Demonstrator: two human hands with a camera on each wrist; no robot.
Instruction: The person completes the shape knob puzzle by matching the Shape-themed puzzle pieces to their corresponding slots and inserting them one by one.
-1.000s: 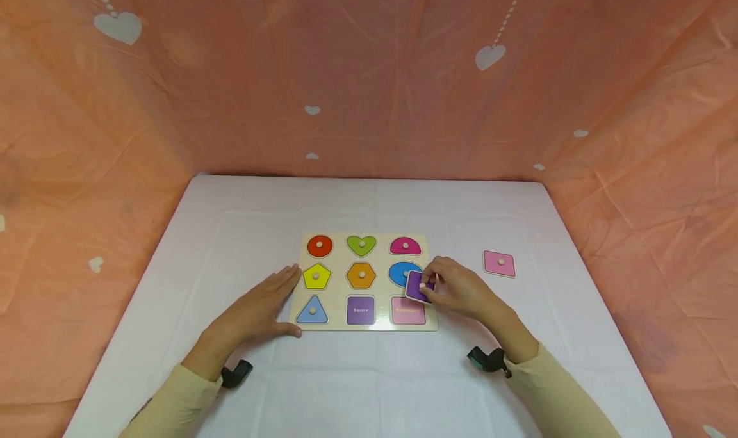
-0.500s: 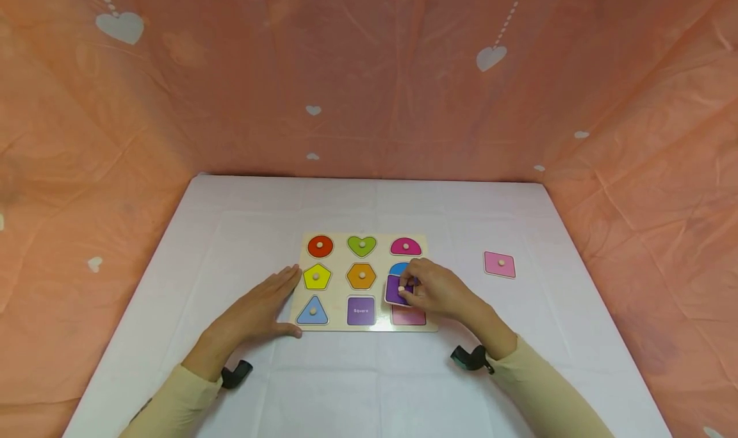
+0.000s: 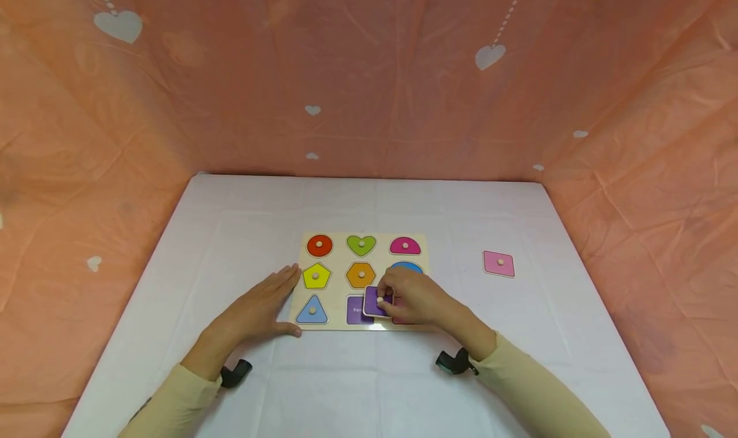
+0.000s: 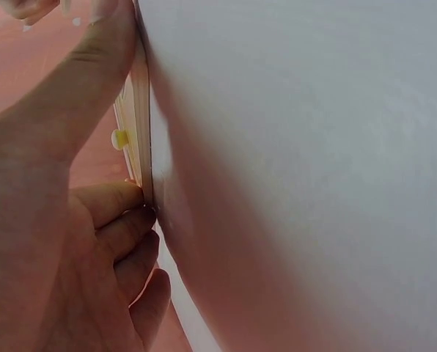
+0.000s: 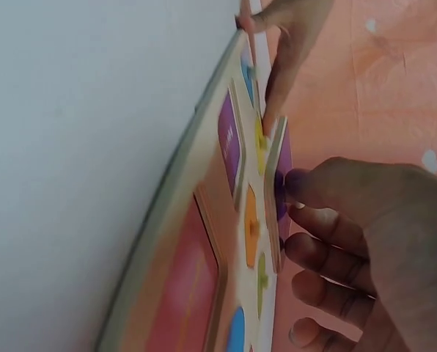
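Observation:
A wooden shape puzzle board [image 3: 337,297] lies on the white table. My right hand [image 3: 418,295] pinches the peg of a purple square puzzle piece [image 3: 371,302], tilted above the board and partly covering the purple recess [image 3: 354,310] marked Square. The right wrist view shows the square piece [image 5: 284,169] apart from the board's face. At the board's left edge rests my left hand [image 3: 254,310], fingers straight and thumb at the near corner; its fingers [image 4: 127,227] touch the edge in the left wrist view. The pink recess [image 5: 185,286] beneath my right hand is bare.
A pink rectangle piece [image 3: 498,264] with a peg lies right of the board. Seated in the board are several pegged shapes, among them a red circle [image 3: 319,246], an orange hexagon [image 3: 360,275] and a blue triangle [image 3: 312,311]. Orange cloth [image 3: 369,73] hangs behind the table.
My right hand has carried the purple square piece leftward and a little nearer, from over the blue oval to the Square recess. The left hand has stayed in place.

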